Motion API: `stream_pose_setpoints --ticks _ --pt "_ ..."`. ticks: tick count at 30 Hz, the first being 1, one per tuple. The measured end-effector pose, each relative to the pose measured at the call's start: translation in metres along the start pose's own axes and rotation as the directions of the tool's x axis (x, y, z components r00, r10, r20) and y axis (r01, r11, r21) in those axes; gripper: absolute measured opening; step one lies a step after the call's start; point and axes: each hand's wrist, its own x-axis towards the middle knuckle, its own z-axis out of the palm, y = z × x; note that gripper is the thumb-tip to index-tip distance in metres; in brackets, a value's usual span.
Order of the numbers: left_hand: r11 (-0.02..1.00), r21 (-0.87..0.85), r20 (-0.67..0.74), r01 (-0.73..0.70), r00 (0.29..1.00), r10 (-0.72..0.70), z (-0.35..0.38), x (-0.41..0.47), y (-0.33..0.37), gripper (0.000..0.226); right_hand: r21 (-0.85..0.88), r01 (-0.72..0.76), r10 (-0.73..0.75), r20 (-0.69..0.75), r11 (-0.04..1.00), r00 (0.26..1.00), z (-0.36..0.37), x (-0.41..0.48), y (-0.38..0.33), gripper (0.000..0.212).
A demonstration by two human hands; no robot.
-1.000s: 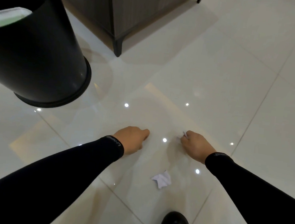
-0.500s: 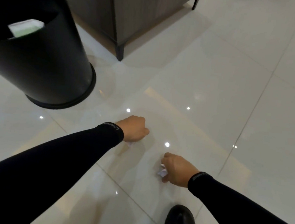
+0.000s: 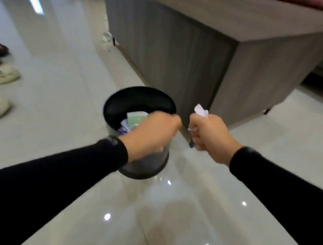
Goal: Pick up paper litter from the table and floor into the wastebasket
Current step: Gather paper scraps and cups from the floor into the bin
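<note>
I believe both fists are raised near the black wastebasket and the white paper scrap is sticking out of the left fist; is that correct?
Not quite: the head view shows the white paper scrap sticking out of the right hand, not the left hand. Both fists are raised near the black wastebasket.

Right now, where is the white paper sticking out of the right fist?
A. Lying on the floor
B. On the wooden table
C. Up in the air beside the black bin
C: the white paper pokes from the closed right hand, raised beside the black bin.
</note>
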Motion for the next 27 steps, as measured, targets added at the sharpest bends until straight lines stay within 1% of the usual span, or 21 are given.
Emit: stream_pose_setpoints --ticks 1,2,3,4,5,8,10,11,13,15,16,17,19,20,21,22,23,24,25,26,27 --pt "0.985 -0.164 -0.124 0.05 0.99 -0.071 -0.024 0.005 -0.001 0.03 0.063 -0.122 0.115 0.098 0.991 0.988 0.012 0.009 -0.019 0.033" --pt "0.926 -0.35 -0.208 0.14 0.952 -0.223 -0.046 0.01 -0.004 0.031 0.101 -0.238 0.217 0.184 0.966 0.959 0.023 0.016 -0.033 0.033" --pt "0.832 -0.508 -0.198 0.22 0.911 -0.362 -0.062 0.012 -0.008 0.033 0.113 -0.324 0.291 0.241 0.939 0.926 0.032 0.024 -0.043 0.037" --pt "0.749 -0.595 -0.148 0.291 0.877 -0.458 -0.073 0.013 -0.015 0.035 0.108 -0.376 0.337 0.269 0.92 0.902 0.04 0.032 -0.047 0.042" --pt "0.699 -0.635 -0.119 0.328 0.853 -0.508 -0.079 0.015 -0.023 0.035 0.096 -0.411 0.373 0.275 0.906 0.886 0.048 0.041 -0.049 0.045" --pt "0.616 -0.726 -0.14 0.306 0.811 -0.568 -0.082 0.024 -0.04 0.049 0.099 -0.473 0.452 0.179 0.876 0.874 0.066 0.063 -0.046 0.041" --pt "0.578 -0.769 -0.151 0.272 0.801 -0.579 -0.077 0.037 -0.047 0.052 0.125 -0.462 0.45 0.114 0.878 0.886 0.072 0.077 -0.04 0.037" --pt "0.568 -0.776 -0.143 0.276 0.799 -0.584 -0.074 0.044 -0.051 0.053 0.149 -0.46 0.444 0.131 0.875 0.887 0.073 0.083 -0.037 0.04" --pt "0.553 -0.774 -0.089 0.31 0.811 -0.579 -0.065 0.056 -0.059 0.058 0.182 -0.479 0.429 0.257 0.858 0.866 0.073 0.092 -0.03 0.054" --pt "0.552 -0.753 0.002 0.358 0.84 -0.542 -0.056 0.061 -0.067 0.064 0.182 -0.479 0.412 0.312 0.859 0.856 0.071 0.1 -0.022 0.053" --pt "0.538 -0.756 0.036 0.372 0.845 -0.534 -0.054 0.063 -0.072 0.066 0.172 -0.453 0.4 0.272 0.875 0.875 0.068 0.104 -0.019 0.046" --pt "0.519 -0.766 0.047 0.378 0.839 -0.542 -0.054 0.062 -0.074 0.065 0.139 -0.396 0.372 0.175 0.908 0.912 0.065 0.109 -0.015 0.041" --pt "0.492 -0.794 0.004 0.356 0.813 -0.582 -0.058 0.059 -0.073 0.054 -0.046 -0.233 0.227 -0.115 0.971 0.967 0.058 0.108 -0.005 0.024" --pt "0.49 -0.802 -0.024 0.343 0.8 -0.599 -0.061 0.055 -0.069 0.054 -0.154 -0.188 0.146 -0.249 0.97 0.958 0.055 0.102 0.001 0.011" --pt "0.491 -0.805 -0.041 0.334 0.793 -0.608 -0.063 0.052 -0.067 0.056 -0.206 -0.203 0.121 -0.349 0.957 0.929 0.052 0.093 0.008 0.007" --pt "0.486 -0.813 -0.056 0.32 0.788 -0.613 -0.066 0.048 -0.062 0.055 -0.177 -0.286 0.199 -0.395 0.942 0.897 0.052 0.081 0.014 0.015" --pt "0.486 -0.816 -0.061 0.312 0.79 -0.61 -0.067 0.045 -0.058 0.046 -0.058 -0.443 0.397 -0.348 0.895 0.849 0.055 0.069 0.018 0.029" --pt "0.492 -0.813 -0.062 0.31 0.795 -0.603 -0.069 0.04 -0.053 0.034 0.062 -0.599 0.598 -0.202 0.798 0.776 0.06 0.058 0.019 0.038" --pt "0.497 -0.807 -0.057 0.32 0.794 -0.605 -0.07 0.037 -0.049 0.031 0.148 -0.693 0.704 -0.037 0.706 0.71 0.067 0.051 0.017 0.038" --pt "0.498 -0.8 -0.049 0.336 0.79 -0.612 -0.071 0.033 -0.045 0.028 0.214 -0.725 0.73 0.069 0.655 0.68 0.073 0.049 0.017 0.036" --pt "0.518 -0.778 -0.051 0.356 0.785 -0.617 -0.073 0.032 -0.046 0.027 0.247 -0.721 0.722 0.106 0.647 0.684 0.077 0.05 0.016 0.035"
